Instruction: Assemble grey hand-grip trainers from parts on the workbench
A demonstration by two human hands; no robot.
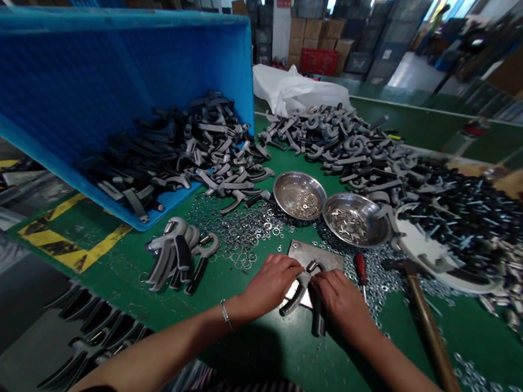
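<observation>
Both my hands are over a steel plate [315, 257] on the green work mat [244, 340]. My left hand [270, 284] and my right hand [337, 302] grip the coiled top end of a grey and black hand grip strengthener [300, 293], whose handles point down towards me. Beside my right hand lie a red-handled screwdriver [361, 270] and a wooden-handled hammer [426, 331]. Left of my left hand stands a small heap of assembled hand grips [178, 256]. Loose steel washers [242, 235] surround the plate.
A tilted blue bin [114, 76] spills black handles [176, 154]. Grey parts [339, 142] and black screws [473, 216] cover the far mat. Two steel bowls [298, 194] hold small metal parts. Cardboard boxes [313, 30] stand at the back.
</observation>
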